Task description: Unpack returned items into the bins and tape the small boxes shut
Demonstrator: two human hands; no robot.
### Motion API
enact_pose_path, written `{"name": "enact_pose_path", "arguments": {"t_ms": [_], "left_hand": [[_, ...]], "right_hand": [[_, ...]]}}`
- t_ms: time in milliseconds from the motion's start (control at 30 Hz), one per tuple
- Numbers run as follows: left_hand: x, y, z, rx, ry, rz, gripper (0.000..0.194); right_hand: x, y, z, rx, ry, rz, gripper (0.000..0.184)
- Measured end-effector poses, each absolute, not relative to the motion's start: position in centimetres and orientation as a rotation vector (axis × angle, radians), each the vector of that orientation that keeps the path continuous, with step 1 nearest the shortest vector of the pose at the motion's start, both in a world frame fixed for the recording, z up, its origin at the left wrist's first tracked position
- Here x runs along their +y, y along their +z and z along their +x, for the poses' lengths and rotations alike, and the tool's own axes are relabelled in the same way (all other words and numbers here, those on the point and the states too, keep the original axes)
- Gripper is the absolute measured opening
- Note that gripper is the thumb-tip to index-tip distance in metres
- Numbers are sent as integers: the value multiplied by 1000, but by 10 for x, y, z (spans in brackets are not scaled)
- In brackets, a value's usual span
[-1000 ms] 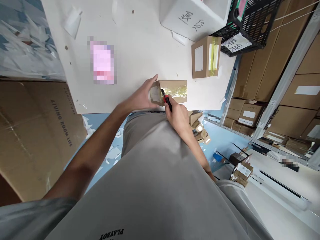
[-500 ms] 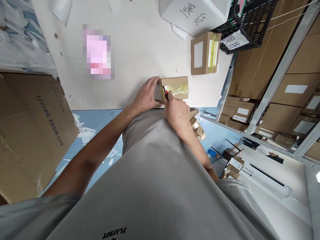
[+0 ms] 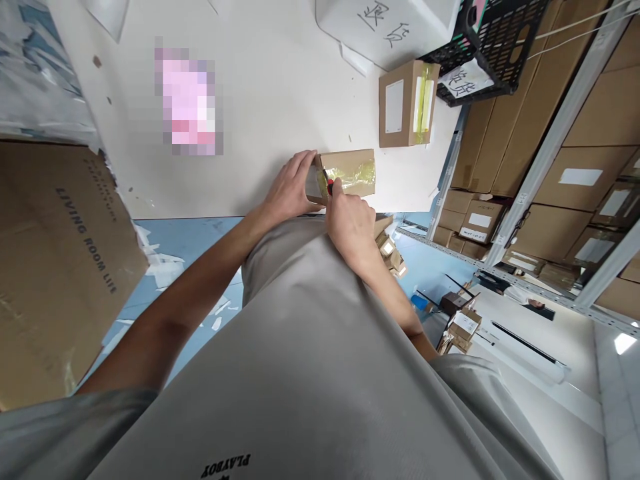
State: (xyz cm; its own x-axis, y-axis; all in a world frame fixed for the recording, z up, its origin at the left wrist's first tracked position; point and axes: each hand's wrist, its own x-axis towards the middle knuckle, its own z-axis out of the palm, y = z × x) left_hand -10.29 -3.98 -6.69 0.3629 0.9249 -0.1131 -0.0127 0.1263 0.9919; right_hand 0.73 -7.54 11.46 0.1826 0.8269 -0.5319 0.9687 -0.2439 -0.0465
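Taped cardboard box (image 3: pixel 350 167) lies at the near edge of the white table (image 3: pixel 260 113), its left end gripped by the left hand (image 3: pixel 293 188). A second ago that hand was spread wide, thumb and fingers well apart; now its fingers lie close together on the box. The right hand (image 3: pixel 351 223) is clamped around a red-and-black cutter (image 3: pixel 330 186) — more of its handle is covered than before — with the tip at the tape near the left end. Farther back on the table stand another taped carton (image 3: pixel 407 107), a white bin (image 3: pixel 345 30) and a black crate (image 3: pixel 505 60); a pink item (image 3: pixel 187 100), blurred out, lies to the left. Around the table are a large printed carton (image 3: pixel 45 267), a blue floor (image 3: pixel 193 233) with white scraps, and shelves of boxes (image 3: pixel 557 207).
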Motion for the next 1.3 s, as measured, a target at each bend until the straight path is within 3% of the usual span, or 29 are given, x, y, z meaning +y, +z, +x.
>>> {"name": "enact_pose_path", "arguments": {"t_ms": [133,300,600,733,1033,1300], "left_hand": [[-40,-68,-103,974,863,1271,109],[-40,-66,-105,976,850,1333,123],[-48,-79,-95,1036,874,1493,105],[-52,-81,-90,1065,889,1521,100],[-60,-78,-91,1061,842,1570,117],[-65,-73,-90,1101,848,1560,123]], "right_hand": [[-76,105,6,1755,-676,2166,65],[-77,116,5,1700,-646,2117,62],[-49,144,-32,1444,-476,1887,68],[-40,155,-38,1437,-410,1769,60],[-62,169,-27,1399,-439,1696,49],[-81,175,-20,1416,-519,1673,56]]}}
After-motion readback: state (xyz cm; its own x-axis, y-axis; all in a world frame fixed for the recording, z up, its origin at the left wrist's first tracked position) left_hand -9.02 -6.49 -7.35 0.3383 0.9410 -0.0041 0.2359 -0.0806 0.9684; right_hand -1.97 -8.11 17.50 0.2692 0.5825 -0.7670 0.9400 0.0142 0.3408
